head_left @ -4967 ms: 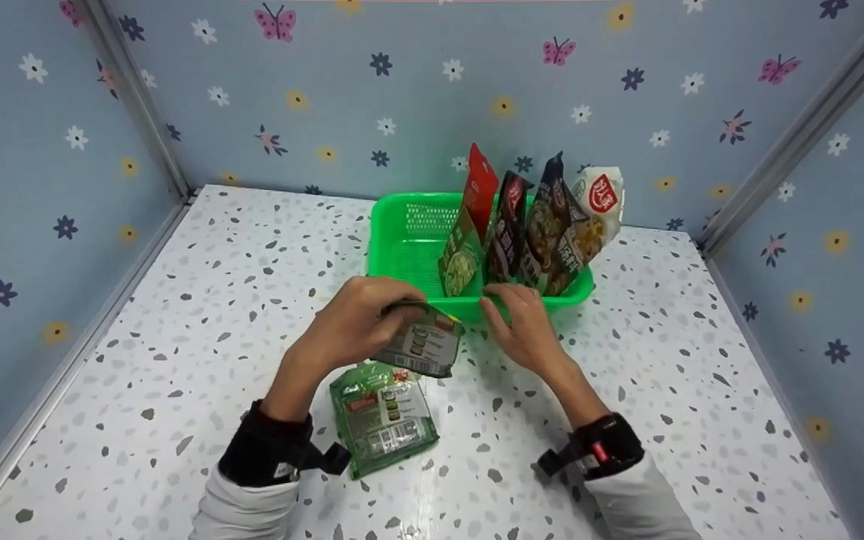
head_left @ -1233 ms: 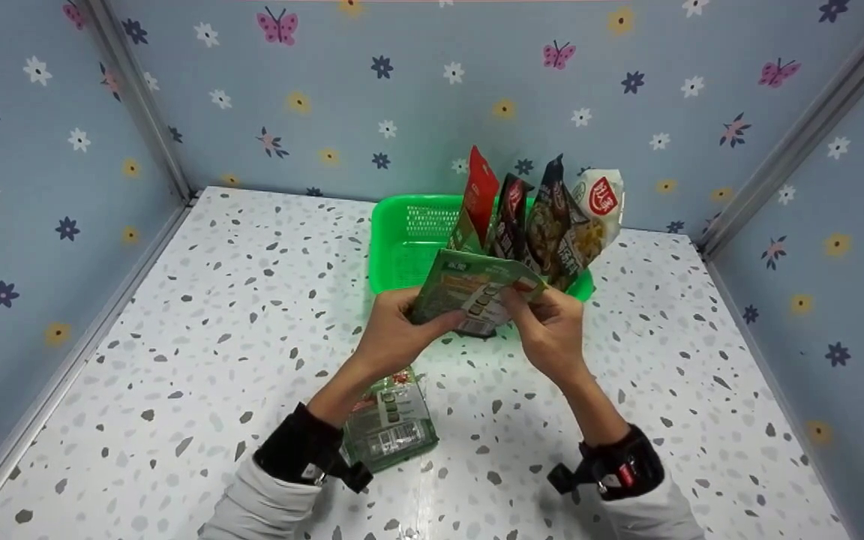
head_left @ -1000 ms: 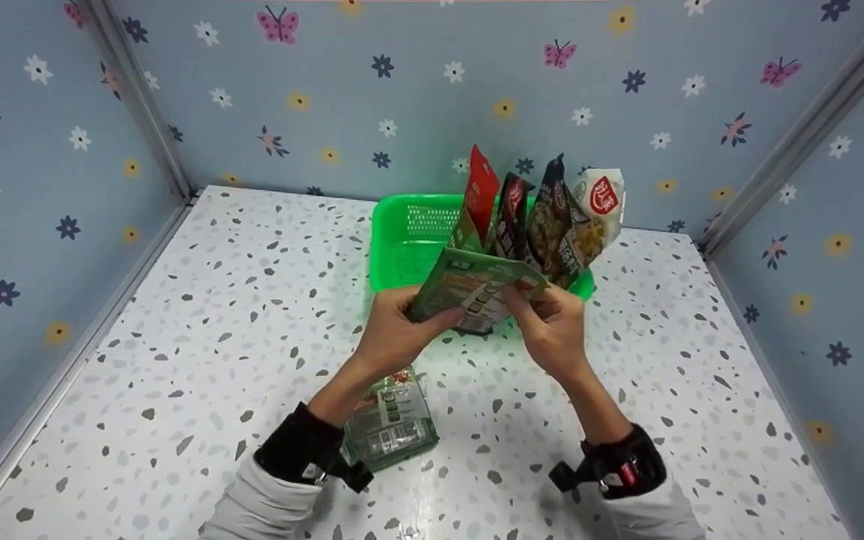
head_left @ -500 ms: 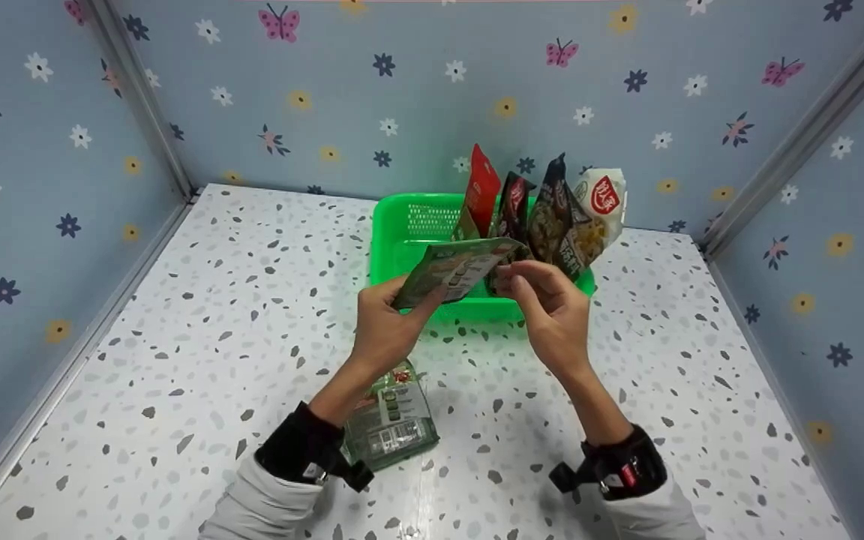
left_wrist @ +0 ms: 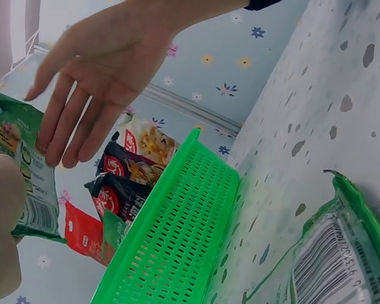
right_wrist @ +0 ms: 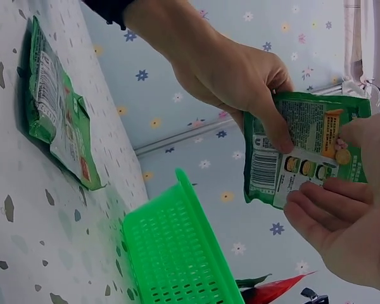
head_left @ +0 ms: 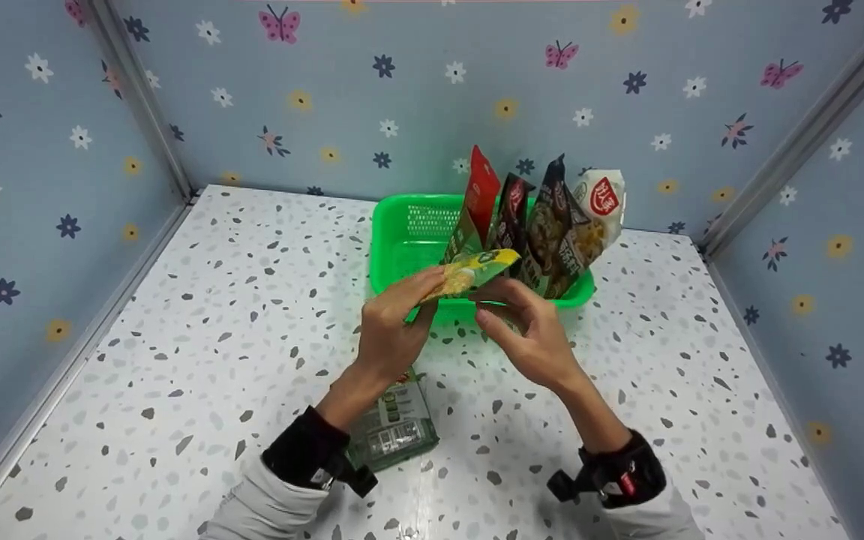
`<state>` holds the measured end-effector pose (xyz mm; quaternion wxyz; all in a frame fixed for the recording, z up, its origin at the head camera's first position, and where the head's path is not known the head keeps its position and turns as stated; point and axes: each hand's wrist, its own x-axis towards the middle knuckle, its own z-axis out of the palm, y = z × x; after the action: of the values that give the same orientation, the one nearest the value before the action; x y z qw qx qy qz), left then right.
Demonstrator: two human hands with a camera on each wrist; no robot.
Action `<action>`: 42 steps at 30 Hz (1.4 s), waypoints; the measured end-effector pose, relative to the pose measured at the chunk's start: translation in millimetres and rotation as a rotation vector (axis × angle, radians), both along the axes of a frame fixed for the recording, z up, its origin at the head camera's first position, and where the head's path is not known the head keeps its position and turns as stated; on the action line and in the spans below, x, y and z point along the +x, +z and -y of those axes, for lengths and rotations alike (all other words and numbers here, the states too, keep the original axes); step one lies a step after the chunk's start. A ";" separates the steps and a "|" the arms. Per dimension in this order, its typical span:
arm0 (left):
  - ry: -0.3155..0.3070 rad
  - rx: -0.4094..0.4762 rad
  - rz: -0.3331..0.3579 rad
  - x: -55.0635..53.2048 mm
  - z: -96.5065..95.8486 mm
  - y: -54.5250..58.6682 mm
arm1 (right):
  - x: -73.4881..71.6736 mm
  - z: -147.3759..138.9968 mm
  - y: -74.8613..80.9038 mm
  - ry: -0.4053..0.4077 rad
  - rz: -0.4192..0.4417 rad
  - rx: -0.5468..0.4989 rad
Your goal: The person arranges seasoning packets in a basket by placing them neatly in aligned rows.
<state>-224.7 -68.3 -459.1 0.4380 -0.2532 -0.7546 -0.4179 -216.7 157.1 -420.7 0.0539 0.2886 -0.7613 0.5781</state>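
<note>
In the head view my left hand point(head_left: 391, 326) grips a green and yellow food packet point(head_left: 473, 274) over the basket's near rim, its picture side tipped upward. The right wrist view shows the left thumb point(right_wrist: 275, 130) lying across the packet's printed back, beside the barcode. My right hand point(head_left: 533, 334) is at the packet's right side. Seen from the left wrist, that hand point(left_wrist: 114, 57) has its fingers loosely straight, with the tips at the packet's edge. A second green packet point(head_left: 398, 431) lies barcode side up on the table, partly hidden by the left forearm.
Behind the hands is a green plastic basket point(head_left: 383, 232). Upright in its right part stand a red and green bag point(head_left: 481, 191), two dark bags point(head_left: 512, 214) and a white-topped bag point(head_left: 601, 199). Flower-patterned panels point(head_left: 327, 97) enclose the speckled table point(head_left: 252, 322) behind and at the sides.
From near the table the left hand has raised the packet to the basket rim. Both hands held it a second ago; the right has since loosened, and the packet has tipped picture side up.
</note>
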 end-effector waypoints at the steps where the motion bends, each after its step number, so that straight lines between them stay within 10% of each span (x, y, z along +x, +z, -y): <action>1: 0.016 -0.024 -0.018 0.5 -0.6 -0.5 | 1.3 0.2 0.2 0.014 0.027 0.015; 23: 0.354 -0.380 -0.469 11.4 -21.0 -3.1 | 19.4 7.6 3.8 0.027 0.179 -0.037; 42: 0.389 -0.433 -0.459 17.0 -29.4 -8.2 | 21.6 15.3 0.3 -0.092 0.223 -0.202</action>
<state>-207.7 -38.9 -467.3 0.6033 -0.2791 -0.7417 -0.0897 -195.2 141.8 -420.4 0.0241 0.1806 -0.7129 0.6772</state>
